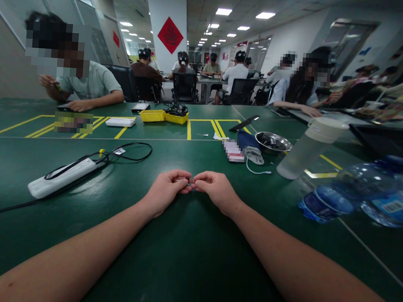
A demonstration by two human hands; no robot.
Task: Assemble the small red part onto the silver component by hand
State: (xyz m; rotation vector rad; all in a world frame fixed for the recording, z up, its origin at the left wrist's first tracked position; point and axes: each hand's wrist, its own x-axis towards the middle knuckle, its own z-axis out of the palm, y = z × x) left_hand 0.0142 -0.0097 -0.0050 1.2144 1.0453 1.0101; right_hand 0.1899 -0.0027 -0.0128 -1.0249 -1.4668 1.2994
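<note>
Both hands meet at the middle of the green table (152, 258), fingertips almost touching. My left hand (166, 187) is closed in a pinch, thumb against the fingers. A small reddish bit shows near its fingertips, too small to name. My right hand (217, 191) is pinched in the same way, its fingertips close to the left ones. Whatever lies between its fingers is hidden. Beyond the right hand are a pixelated pinkish item (233, 150), a dark blue pouch (245, 139) and a white cable (257, 171).
A white power strip (63, 177) with a black cord lies left. To the right stand a frosted bottle (307, 151), a steel bowl (273, 142) and blue plastic bottles (343, 193). Yellow trays (152, 116) and a white box (120, 122) sit farther back. A co-worker (89, 83) sits across at left.
</note>
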